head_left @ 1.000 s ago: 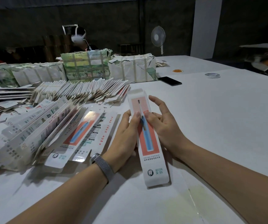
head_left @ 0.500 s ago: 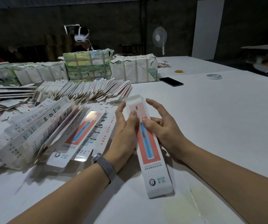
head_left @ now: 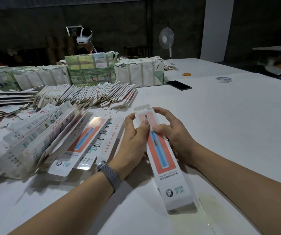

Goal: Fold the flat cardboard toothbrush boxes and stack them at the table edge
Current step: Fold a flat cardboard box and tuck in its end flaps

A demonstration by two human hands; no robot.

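A long white toothbrush box (head_left: 163, 160) with an orange panel and a blue toothbrush picture lies lengthwise between my hands, slightly raised over the white table (head_left: 221, 124). My left hand (head_left: 133, 141) grips its left side, thumb on the printed face. My right hand (head_left: 173, 136) holds the right side, index finger curled over the far end by the open flap. To the left lie flat unfolded boxes (head_left: 92, 141) and a leaning row of folded boxes (head_left: 34, 138).
Fanned flat boxes (head_left: 85, 97) and wrapped bundles (head_left: 139, 72) fill the back left. A black phone (head_left: 178, 85), a tape roll (head_left: 224, 79) and rubber bands (head_left: 187, 74) lie further off. A person wearing a headset (head_left: 84, 38) sits behind the bundles. A fan (head_left: 166, 39) stands at the back.
Both hands have slid toward the far end of the box. My right index finger now hooks over its top edge, and the box has shifted slightly nearer to me.
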